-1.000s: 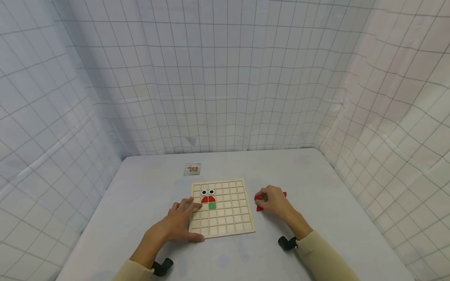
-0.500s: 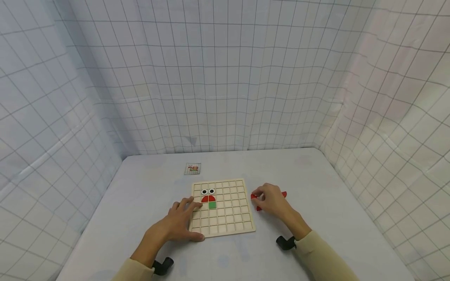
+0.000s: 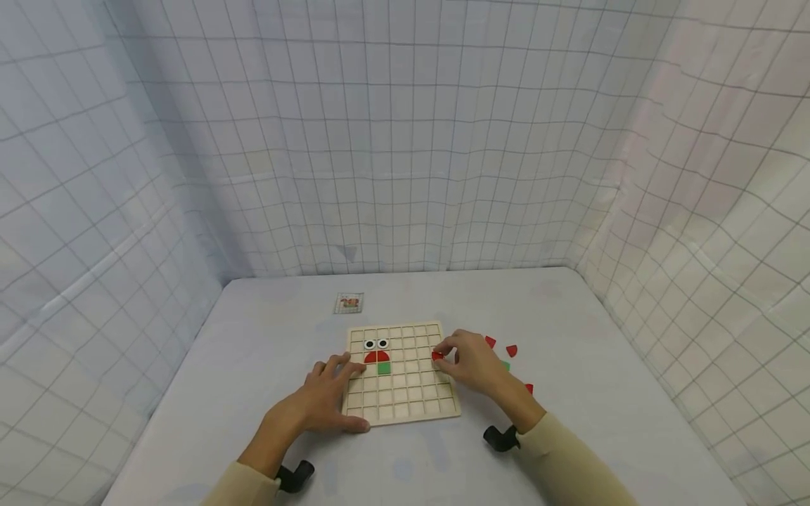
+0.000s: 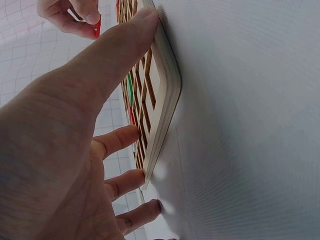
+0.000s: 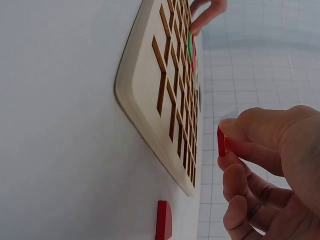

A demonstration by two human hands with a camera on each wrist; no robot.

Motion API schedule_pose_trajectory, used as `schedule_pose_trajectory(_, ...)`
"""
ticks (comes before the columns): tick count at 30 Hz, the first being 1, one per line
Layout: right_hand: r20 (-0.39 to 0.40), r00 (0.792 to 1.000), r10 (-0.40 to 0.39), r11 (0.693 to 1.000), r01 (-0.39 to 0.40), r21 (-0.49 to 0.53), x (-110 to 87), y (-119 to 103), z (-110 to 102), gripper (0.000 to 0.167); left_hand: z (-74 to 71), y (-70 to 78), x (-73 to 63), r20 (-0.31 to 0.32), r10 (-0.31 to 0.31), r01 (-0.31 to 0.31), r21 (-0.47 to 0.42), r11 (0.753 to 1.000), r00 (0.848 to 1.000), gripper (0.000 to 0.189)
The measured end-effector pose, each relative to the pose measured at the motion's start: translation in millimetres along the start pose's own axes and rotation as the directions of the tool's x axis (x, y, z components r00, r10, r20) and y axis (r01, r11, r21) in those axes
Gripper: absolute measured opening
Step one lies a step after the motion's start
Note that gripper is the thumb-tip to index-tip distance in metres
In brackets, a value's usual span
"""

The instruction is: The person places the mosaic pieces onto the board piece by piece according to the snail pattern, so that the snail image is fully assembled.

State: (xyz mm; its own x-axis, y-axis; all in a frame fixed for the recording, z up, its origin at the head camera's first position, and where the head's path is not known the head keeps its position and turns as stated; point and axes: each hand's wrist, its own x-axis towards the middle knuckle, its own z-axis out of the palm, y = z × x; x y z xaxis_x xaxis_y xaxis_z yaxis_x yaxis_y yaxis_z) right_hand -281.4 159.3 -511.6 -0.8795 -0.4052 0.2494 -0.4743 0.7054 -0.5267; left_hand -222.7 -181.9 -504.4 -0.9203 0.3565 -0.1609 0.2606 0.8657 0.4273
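Note:
A wooden grid board (image 3: 411, 383) lies on the table, holding two round eye tiles (image 3: 376, 344), two red quarter-round tiles (image 3: 377, 357) and a green square tile (image 3: 384, 368). My left hand (image 3: 325, 399) rests on the board's left side, fingers spread and thumb at the near corner. Between thumb and forefinger, my right hand (image 3: 471, 362) pinches a red tile (image 5: 220, 141) above the board's right edge. Its full outline is partly hidden by the fingers.
Right of the board lie loose red tiles (image 3: 512, 350) and a green tile (image 3: 506, 365), partly behind the right hand. A small picture card (image 3: 349, 303) lies beyond the board. Grid-patterned cloth walls (image 3: 392, 176) surround the table.
My right hand has moved left from the loose tiles to the board's right edge, carrying the red tile. More loose tiles have come into sight behind it. The left hand stays put.

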Motion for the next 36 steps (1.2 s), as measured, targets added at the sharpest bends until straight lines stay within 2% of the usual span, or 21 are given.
schedule_pose_trajectory(5, 0.025, 0.999, -0.042, 0.999, 0.043, -0.023, 7.5, -13, 8, 0.014, -0.7, 0.4, 0.5, -0.007, -0.001, 0.001, 0.002, 1.0, 1.0, 0.11)
schedule_pose_trajectory(13, 0.112, 0.99, -0.089, 0.994, 0.095, -0.046, 16.3, -32, 26, 0.015, 1.1, -1.0, 0.6, -0.009, -0.003, 0.003, 0.002, 1.0, 1.0, 0.11)
schedule_pose_trajectory(22, 0.198, 0.973, -0.122, 0.992, 0.125, -0.004, 22.5, -52, 40, 0.014, 1.9, -2.3, 1.0, -0.005, 0.003, -0.003, -0.008, 1.0, 1.0, 0.11)
schedule_pose_trajectory(29, 0.214, 0.966, -0.142, 0.99, 0.141, 0.02, 23.2, -59, 47, 0.005, 3.7, -4.3, 1.7, -0.006, 0.015, -0.015, -0.015, 1.0, 1.0, 0.111)
schedule_pose_trajectory(36, 0.232, 0.961, -0.15, 0.988, 0.156, -0.008, 25.1, -62, 54, 0.009, 3.6, -4.1, 1.1, -0.011, 0.011, -0.011, -0.008, 1.0, 1.0, 0.111)
